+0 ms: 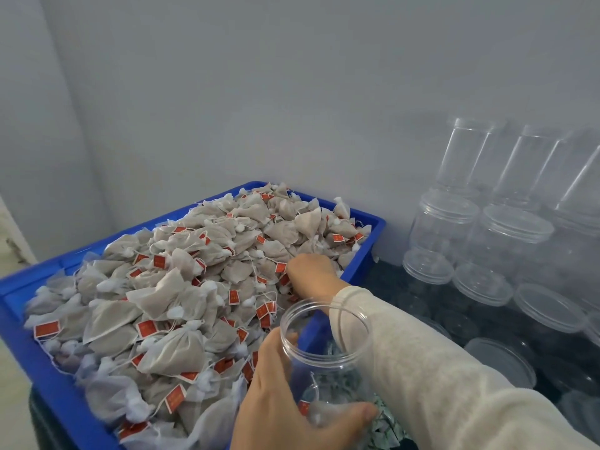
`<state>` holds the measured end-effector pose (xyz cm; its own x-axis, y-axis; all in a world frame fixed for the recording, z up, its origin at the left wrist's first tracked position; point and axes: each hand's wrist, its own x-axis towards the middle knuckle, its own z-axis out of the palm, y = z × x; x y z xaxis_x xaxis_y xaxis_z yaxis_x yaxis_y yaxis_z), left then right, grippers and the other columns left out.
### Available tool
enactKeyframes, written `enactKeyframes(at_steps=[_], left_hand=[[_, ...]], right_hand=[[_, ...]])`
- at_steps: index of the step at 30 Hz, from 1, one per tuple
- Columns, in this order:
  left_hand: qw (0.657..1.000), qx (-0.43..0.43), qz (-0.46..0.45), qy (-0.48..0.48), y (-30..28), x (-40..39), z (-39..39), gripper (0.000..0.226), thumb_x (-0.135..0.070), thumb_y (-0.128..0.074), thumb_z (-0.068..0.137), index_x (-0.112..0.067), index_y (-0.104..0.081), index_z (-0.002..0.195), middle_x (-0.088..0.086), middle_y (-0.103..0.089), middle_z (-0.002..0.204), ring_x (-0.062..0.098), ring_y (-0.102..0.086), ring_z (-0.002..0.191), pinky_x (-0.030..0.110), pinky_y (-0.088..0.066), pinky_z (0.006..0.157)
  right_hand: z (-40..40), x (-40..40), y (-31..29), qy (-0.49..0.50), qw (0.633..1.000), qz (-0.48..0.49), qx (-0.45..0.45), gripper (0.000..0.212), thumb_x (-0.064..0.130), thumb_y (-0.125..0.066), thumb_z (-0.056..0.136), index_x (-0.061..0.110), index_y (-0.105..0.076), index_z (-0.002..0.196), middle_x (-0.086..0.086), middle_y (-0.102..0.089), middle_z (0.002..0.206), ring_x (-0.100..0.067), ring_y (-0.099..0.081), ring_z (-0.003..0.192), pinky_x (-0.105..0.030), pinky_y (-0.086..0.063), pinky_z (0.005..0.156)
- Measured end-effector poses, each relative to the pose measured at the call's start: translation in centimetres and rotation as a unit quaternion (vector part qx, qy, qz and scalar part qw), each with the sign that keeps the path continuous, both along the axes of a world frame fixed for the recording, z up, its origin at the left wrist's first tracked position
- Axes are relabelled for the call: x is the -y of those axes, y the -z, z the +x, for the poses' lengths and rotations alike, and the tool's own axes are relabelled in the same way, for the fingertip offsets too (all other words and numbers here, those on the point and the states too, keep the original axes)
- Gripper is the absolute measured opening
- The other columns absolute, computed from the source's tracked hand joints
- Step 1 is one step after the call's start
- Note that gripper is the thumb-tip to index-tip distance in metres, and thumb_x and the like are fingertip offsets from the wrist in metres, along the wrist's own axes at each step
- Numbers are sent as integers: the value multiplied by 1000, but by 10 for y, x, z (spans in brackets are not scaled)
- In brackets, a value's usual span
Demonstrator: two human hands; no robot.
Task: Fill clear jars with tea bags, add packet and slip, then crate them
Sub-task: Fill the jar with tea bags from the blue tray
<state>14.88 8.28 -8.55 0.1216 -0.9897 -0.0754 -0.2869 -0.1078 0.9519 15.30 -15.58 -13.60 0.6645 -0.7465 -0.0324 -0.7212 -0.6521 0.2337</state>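
Your left hand (285, 407) grips the open clear plastic jar (324, 358) just beside the blue plastic crate (367, 241), with one tea bag showing inside. Your right hand (311, 271) reaches into the heap of grey mesh tea bags with red tags (181, 287); you cannot tell its grasp, the fingers being buried.

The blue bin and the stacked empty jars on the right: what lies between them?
In the head view, only dark tabletop separates the blue bin from the empty jars.
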Motion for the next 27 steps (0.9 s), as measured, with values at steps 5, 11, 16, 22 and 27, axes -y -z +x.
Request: enactKeyframes(at_steps=[5,11,16,22,27], left_hand=[[998,11,20,-52,-14,3,-7,59,-24,-53,96,-32,-6,131,-14,-34,136,8,-37,128,11,-24,102],[1000,-11,1,-20,-2,5,2,60,-17,-48,99,-14,-9,146,4,-37,146,17,-37,136,13,-26,98],[997,51,-10,-63,1,1,-13,73,-44,-77,73,-46,-26,125,-20,-47,129,6,-54,115,5,-39,85],[984,95,-94,-116,34,-5,-14,94,-80,-73,34,-56,-29,114,-27,-57,103,-11,-57,96,1,-42,71],[980,117,-103,-128,39,-6,-15,101,-84,-66,33,-45,-33,121,-32,-57,98,-7,-59,86,9,-46,69]], right_hand=[[-1,4,6,26,999,27,12,19,13,-53,95,10,-62,112,-6,-59,96,-21,-49,77,-33,-37,68],[-8,2,4,40,996,59,55,11,13,-53,94,10,-62,101,-1,-50,76,-14,-41,59,-32,-37,66],[-29,-3,-20,84,962,195,170,19,28,-72,84,12,-64,90,-5,-67,87,-16,-63,75,-29,-53,75],[-72,-18,-65,43,900,271,339,21,34,-72,85,19,-67,99,6,-63,91,-8,-59,82,-19,-49,67],[-94,-33,-96,53,830,327,450,17,26,-75,83,19,-67,95,-3,-69,101,-14,-69,88,-23,-59,71]])
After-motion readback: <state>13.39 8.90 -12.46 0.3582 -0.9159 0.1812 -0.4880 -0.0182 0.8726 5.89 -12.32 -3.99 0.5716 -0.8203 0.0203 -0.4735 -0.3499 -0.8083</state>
